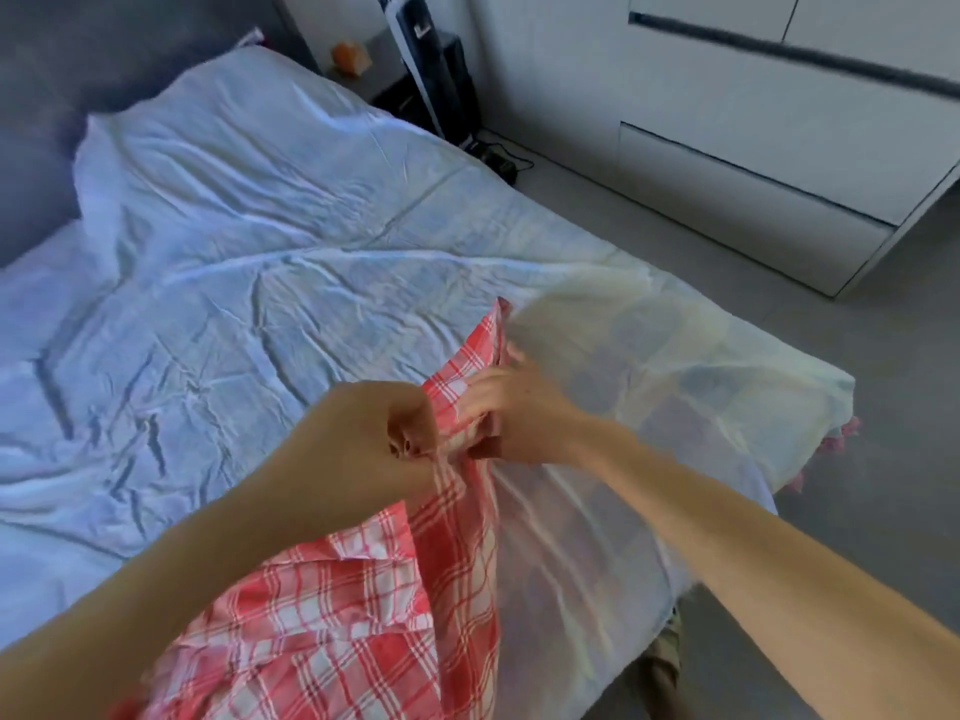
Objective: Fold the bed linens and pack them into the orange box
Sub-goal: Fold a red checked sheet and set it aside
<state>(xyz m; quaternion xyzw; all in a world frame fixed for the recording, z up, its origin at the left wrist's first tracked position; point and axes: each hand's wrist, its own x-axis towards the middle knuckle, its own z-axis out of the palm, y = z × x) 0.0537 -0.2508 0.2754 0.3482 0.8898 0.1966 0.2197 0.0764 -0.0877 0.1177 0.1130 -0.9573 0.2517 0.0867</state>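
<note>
A red and white checked linen (363, 605) lies bunched on the near side of the bed and rises to a ridge between my hands. My left hand (384, 433) grips a fold of it in a fist. My right hand (514, 407) holds the same cloth a little farther along, fingers curled over its edge; the image is blurred there. A thin pale sheet (623, 407) covers the bed's right corner, with checked cloth showing faintly through it. The orange box is not in view.
A crumpled white sheet (234, 262) covers the rest of the bed. A grey headboard (78, 54) stands at the far left. A nightstand (363, 70), a black tower appliance (431, 70) and white drawers (779, 174) line the far side, with grey floor (883, 459) at right.
</note>
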